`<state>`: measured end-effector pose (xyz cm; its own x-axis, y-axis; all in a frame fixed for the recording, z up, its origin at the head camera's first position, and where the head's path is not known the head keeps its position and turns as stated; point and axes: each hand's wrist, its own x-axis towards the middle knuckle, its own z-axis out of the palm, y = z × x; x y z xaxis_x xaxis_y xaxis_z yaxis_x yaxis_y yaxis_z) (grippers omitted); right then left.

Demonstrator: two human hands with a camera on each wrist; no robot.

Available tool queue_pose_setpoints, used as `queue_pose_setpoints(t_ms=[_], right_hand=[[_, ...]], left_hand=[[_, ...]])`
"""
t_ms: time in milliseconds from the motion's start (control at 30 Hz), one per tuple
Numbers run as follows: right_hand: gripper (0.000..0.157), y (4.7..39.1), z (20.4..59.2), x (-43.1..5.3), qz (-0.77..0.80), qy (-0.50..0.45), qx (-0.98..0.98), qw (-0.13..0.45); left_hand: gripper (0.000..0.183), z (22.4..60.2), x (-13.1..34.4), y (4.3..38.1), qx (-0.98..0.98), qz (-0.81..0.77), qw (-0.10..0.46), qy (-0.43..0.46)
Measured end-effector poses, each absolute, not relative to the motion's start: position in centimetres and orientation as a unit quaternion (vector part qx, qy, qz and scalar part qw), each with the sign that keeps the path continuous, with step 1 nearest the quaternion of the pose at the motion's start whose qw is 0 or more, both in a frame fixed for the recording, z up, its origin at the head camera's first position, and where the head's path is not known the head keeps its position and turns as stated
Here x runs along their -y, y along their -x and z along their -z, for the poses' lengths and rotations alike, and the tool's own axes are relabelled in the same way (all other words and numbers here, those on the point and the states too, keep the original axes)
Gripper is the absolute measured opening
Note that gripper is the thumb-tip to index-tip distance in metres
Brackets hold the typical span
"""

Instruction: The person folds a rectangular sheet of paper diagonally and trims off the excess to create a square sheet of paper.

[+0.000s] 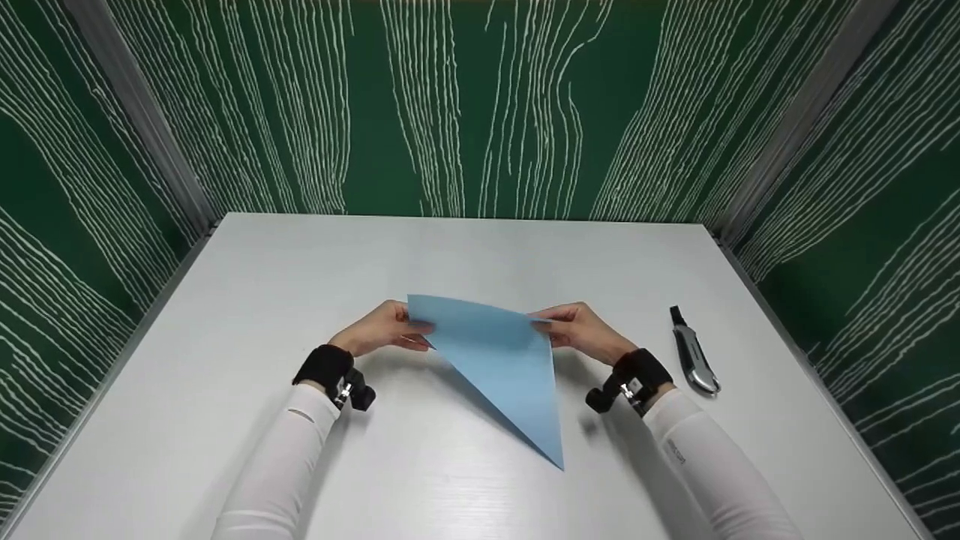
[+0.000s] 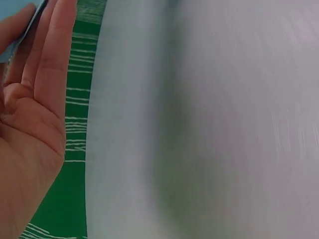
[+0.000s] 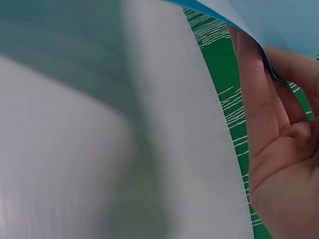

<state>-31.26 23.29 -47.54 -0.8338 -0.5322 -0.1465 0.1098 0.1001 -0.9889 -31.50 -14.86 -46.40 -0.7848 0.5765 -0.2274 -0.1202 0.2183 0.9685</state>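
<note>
A sheet of light blue paper (image 1: 499, 360), folded into a triangle, is held up above the white table, its lowest corner pointing toward the person. At its upper left corner the left hand (image 1: 388, 328) pinches it, thumb in front and fingers behind. The right hand (image 1: 581, 331) pinches the upper right corner in the same way. Only a sliver of the blue paper (image 2: 7, 27) shows in the left wrist view, beside the left hand (image 2: 35, 104). From the right wrist, the paper's edge (image 3: 271, 69) lies between thumb and fingers of the right hand (image 3: 284, 134).
A grey and black utility knife (image 1: 695, 352) lies on the table to the right of the right forearm. The white table (image 1: 300, 262) ends at green panels (image 1: 480, 112) with white wavy lines at the back and on both sides.
</note>
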Motion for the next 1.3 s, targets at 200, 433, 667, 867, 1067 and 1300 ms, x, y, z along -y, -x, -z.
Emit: queue_pose_setpoints(t_ms=[200, 433, 667, 867, 1067, 1300], right_hand=[[0.044, 30.9, 47.2, -23.4, 0.638, 0.167, -0.704, 0.262], [0.046, 30.9, 47.2, -23.4, 0.637, 0.171, -0.701, 0.271], [0.043, 30.8, 47.4, -23.0, 0.660, 0.155, -0.679, 0.280], [0.038, 30.6, 47.5, -22.5, 0.678, 0.120, -0.677, 0.260], [0.018, 30.3, 47.8, -21.4, 0.613, 0.083, -0.766, 0.175], [0.034, 30.1, 48.0, -20.8, 0.599, 0.074, -0.786, 0.133]], left_hand=[[0.041, 46.1, 14.9, 31.4, -0.742, -0.580, 0.284, -0.181], [0.049, 46.0, 15.4, 31.3, -0.756, -0.563, 0.269, -0.198], [0.056, 45.3, 15.7, 31.0, -0.777, -0.535, 0.251, -0.215], [0.050, 45.1, 15.5, 30.7, -0.739, -0.576, 0.277, -0.214], [0.042, 45.0, 14.5, 30.5, -0.764, -0.576, 0.238, -0.170], [0.023, 45.1, 12.8, 30.4, -0.822, -0.529, 0.177, -0.116]])
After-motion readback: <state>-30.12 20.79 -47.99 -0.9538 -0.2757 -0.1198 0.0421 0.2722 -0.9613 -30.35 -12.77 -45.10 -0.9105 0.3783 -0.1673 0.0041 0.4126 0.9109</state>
